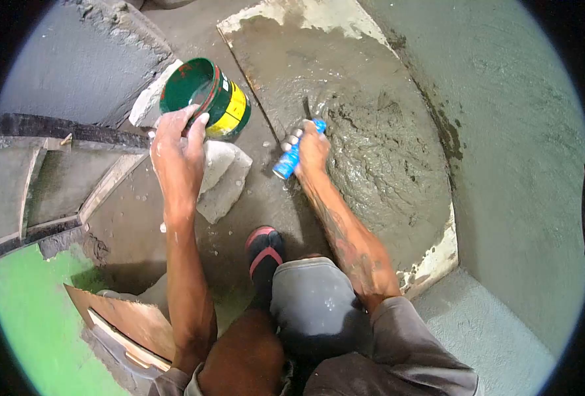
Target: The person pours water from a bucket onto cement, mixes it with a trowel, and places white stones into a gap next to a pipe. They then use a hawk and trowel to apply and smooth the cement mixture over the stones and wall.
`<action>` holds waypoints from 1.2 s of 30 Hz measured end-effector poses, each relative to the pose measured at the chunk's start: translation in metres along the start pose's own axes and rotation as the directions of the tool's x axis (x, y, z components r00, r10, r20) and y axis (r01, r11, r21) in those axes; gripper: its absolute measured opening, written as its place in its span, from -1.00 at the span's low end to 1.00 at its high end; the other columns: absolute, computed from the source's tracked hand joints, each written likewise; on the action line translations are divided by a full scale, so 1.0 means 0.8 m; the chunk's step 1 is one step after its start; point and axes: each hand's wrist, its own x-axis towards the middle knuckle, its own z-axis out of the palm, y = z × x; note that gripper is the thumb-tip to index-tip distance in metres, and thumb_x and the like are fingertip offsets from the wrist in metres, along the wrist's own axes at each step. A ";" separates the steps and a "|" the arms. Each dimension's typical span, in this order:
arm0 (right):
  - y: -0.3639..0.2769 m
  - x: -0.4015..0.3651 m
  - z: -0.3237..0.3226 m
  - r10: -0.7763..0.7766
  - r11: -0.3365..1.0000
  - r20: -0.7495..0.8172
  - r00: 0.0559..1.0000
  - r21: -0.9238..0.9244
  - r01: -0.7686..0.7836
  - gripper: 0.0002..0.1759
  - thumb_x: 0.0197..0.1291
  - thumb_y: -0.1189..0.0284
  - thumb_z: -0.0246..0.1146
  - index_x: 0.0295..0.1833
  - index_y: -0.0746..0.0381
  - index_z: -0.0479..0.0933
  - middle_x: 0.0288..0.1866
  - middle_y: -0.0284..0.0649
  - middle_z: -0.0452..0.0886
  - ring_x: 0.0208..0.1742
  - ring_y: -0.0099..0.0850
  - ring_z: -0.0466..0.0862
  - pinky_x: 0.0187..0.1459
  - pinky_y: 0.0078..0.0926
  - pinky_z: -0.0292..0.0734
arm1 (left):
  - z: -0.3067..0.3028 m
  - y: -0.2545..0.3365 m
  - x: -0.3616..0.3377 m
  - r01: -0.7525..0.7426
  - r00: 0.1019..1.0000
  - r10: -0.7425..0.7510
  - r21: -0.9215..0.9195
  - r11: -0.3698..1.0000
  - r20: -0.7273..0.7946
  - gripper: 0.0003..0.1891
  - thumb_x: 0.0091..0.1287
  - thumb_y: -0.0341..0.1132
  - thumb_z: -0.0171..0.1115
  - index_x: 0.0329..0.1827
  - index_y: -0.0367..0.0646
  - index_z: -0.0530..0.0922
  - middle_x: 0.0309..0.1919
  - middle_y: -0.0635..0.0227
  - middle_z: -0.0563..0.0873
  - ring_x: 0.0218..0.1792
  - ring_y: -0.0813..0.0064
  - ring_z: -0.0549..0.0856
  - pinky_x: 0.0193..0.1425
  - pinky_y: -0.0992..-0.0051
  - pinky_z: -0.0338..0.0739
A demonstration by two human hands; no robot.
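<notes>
My left hand [179, 135] is closed on the near rim of a small green bucket [238, 109] with a yellow label. The bucket is partly filled with something greyish, which I cannot make out clearly. My right hand [312, 150] is wrapped round the blue handle of a trowel [286, 164]. Its dark metal shank shows beyond my fingers, while the blade is not clearly visible. Wet grey cement [385, 158] lies spread over a pale board [447, 247] to the right, with the trowel at its left edge.
Broken whitish slabs [226, 181] lie beside and below the bucket. A plastered wall [510, 132] rises at the right. On the left are a dark-edged frame [61, 132] and a green surface [22, 310]. A wooden float-like board [131, 323] rests at lower left, near my sandalled foot [265, 254].
</notes>
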 end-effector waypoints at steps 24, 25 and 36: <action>-0.183 -0.164 -0.151 0.628 0.642 0.165 0.760 -0.662 -0.387 -0.71 0.33 0.29 0.22 -0.14 0.35 0.51 -0.64 -0.32 0.40 -0.74 -0.54 0.36 -0.72 -0.55 0.30 | 0.243 -0.088 0.271 -0.271 0.956 0.234 0.222 0.937 0.177 -0.65 0.29 -0.13 0.28 0.05 -0.10 0.64 -0.06 0.04 0.69 0.01 -0.01 0.65 0.12 0.15 0.52; -0.158 -0.159 -0.160 0.693 0.592 0.153 0.705 -0.678 -0.435 -0.71 0.35 0.28 0.20 -0.15 0.35 0.51 -0.61 -0.31 0.43 -0.71 -0.54 0.40 -0.71 -0.55 0.29 | 0.247 -0.078 0.271 -0.242 0.966 0.214 0.207 0.948 0.148 -0.69 0.25 -0.18 0.29 0.01 -0.10 0.66 -0.04 0.03 0.68 0.03 -0.01 0.64 0.11 0.15 0.52; -0.061 -0.124 -0.141 0.314 0.669 -0.030 0.949 -0.702 -0.244 -0.73 0.36 0.22 0.21 -0.23 0.20 0.43 -0.60 -0.37 0.43 -0.70 -0.57 0.42 -0.66 -0.54 0.39 | 0.263 -0.085 0.250 -0.333 0.940 0.316 0.144 0.932 0.132 -0.80 0.18 -0.32 0.27 -0.16 -0.13 0.70 -0.23 0.03 0.68 -0.15 -0.06 0.65 -0.03 0.10 0.52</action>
